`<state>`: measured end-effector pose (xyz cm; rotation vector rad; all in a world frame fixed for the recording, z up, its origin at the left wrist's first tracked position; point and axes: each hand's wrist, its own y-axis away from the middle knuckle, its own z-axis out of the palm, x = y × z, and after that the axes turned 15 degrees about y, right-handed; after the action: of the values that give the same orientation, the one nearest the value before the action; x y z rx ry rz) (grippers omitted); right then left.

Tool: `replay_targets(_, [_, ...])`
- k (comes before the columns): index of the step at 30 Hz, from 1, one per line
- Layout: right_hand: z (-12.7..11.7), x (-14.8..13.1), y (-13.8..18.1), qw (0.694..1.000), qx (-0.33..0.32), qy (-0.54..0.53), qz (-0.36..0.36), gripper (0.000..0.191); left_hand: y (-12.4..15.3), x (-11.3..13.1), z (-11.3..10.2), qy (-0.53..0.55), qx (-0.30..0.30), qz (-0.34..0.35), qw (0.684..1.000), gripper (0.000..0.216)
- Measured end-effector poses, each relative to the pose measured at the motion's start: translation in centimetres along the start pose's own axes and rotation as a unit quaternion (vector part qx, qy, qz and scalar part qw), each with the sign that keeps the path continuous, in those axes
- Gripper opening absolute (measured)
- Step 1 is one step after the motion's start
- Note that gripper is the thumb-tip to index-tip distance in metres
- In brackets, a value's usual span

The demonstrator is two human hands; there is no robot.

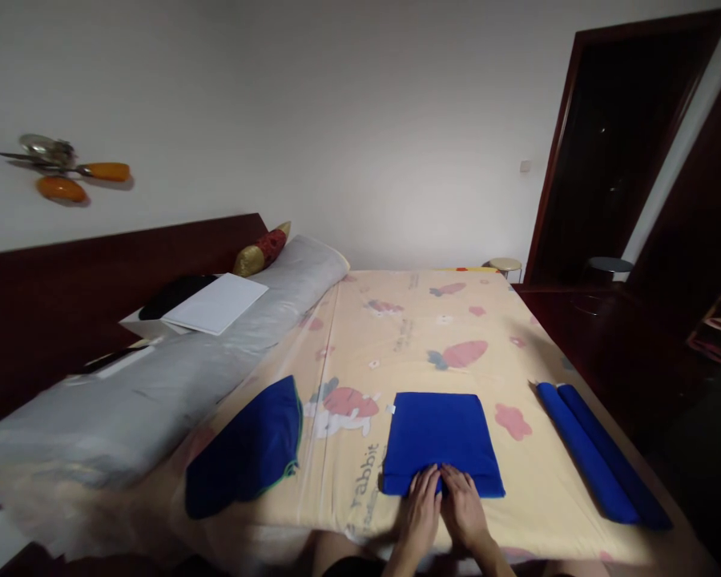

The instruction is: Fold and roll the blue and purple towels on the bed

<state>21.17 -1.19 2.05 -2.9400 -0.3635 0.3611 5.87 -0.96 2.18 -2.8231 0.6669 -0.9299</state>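
Observation:
A blue cloth [438, 433], folded into a flat square with a small white tag on its left edge, lies on the bed in front of me. Its near edge is turned over into a narrow band. My left hand [421, 501] and my right hand [464, 503] are side by side at the middle of that band, fingers curled over it and thumbs on the near side. To the right lie two rolled blue cloths [594, 457], long and side by side. A dark blue pouch [249, 449] with green trim and a cord rests at the left.
The bed has a cream sheet [414, 344] with carrot and rabbit prints. Along the headboard [126, 248] lies a grey bolster [186, 385], with a white board [216, 303] and a red-gold cushion [264, 250] on it. Stools [505, 264] stand beyond, near a dark door [625, 152].

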Motion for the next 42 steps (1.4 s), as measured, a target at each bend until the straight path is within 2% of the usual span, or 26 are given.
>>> replay_targets(1, [0.3, 0.4, 0.2, 1.000, 0.010, 0.008, -0.002, 0.048, 0.1, -0.3, 0.0, -0.004, -0.019, 0.025, 1.000, 0.051])
replay_targets(3, [0.6, 2.6, 0.9, 0.998, 0.035, 0.037, 0.023, 0.047, 0.3, -1.5, -1.1, -0.027, -0.039, 0.020, 0.999, 0.050])
replay_targets(5, [0.5, 5.3, 1.6, 0.993, 0.050, 0.074, 0.073, 0.047, 0.6, -3.3, -2.8, -0.069, -0.028, -0.042, 0.996, 0.048])
replay_targets(8, [-0.2, 7.7, 2.0, 0.982, 0.031, 0.117, 0.143, 0.048, 0.9, -5.3, -4.5, -0.149, 0.040, -0.137, 0.979, 0.047])
replay_targets(10, [-0.5, 7.0, 1.5, 0.979, 0.013, 0.129, 0.155, 0.051, 0.7, -5.2, -4.4, -0.185, 0.088, -0.152, 0.967, 0.047])
replay_targets(12, [-0.5, 4.6, 0.7, 0.986, -0.005, 0.116, 0.117, 0.056, 0.1, -4.0, -3.3, -0.177, 0.090, -0.117, 0.973, 0.051])
replay_targets(15, [-0.2, 0.7, -0.7, 0.997, -0.047, 0.059, 0.009, 0.059, -1.1, -1.5, -1.2, -0.098, -0.013, -0.013, 0.995, 0.053])
replay_targets(17, [0.0, -0.4, -1.2, 0.997, -0.060, 0.034, -0.026, 0.055, -1.7, -0.8, -0.7, -0.064, -0.062, 0.025, 0.996, 0.051])
replay_targets(19, [0.2, 0.4, -1.2, 0.998, -0.047, 0.040, 0.003, 0.051, -1.8, -1.3, -1.0, -0.067, -0.064, 0.017, 0.996, 0.049])
replay_targets(21, [0.3, 2.5, -0.8, 0.996, -0.026, 0.063, 0.062, 0.053, -1.4, -2.8, -2.1, -0.090, -0.044, -0.020, 0.995, 0.049])
replay_targets(23, [0.3, 5.1, -0.4, 0.990, -0.010, 0.088, 0.112, 0.056, -0.9, -4.6, -3.4, -0.116, -0.017, -0.068, 0.991, 0.049])
replay_targets(26, [0.2, 8.0, 0.3, 0.984, 0.007, 0.115, 0.136, 0.054, -0.2, -6.3, -4.6, -0.157, 0.049, -0.120, 0.979, 0.048])
replay_targets(29, [-0.1, 8.8, 1.0, 0.982, 0.047, 0.126, 0.133, 0.051, 0.3, -6.0, -4.6, -0.178, 0.126, -0.103, 0.971, 0.048])
replay_targets(31, [-0.3, 8.6, 1.8, 0.983, 0.081, 0.118, 0.115, 0.046, 0.8, -5.2, -4.2, -0.163, 0.146, -0.069, 0.973, 0.047])
replay_targets(37, [-0.7, 7.1, 4.2, 0.990, 0.101, 0.082, 0.052, 0.036, 2.8, -4.3, -3.2, -0.100, 0.098, -0.023, 0.990, 0.048])
replay_targets(42, [-2.2, 6.3, 3.1, 0.992, 0.030, 0.093, 0.085, 0.034, 2.1, -3.5, -4.8, -0.069, 0.032, -0.057, 0.996, 0.054])
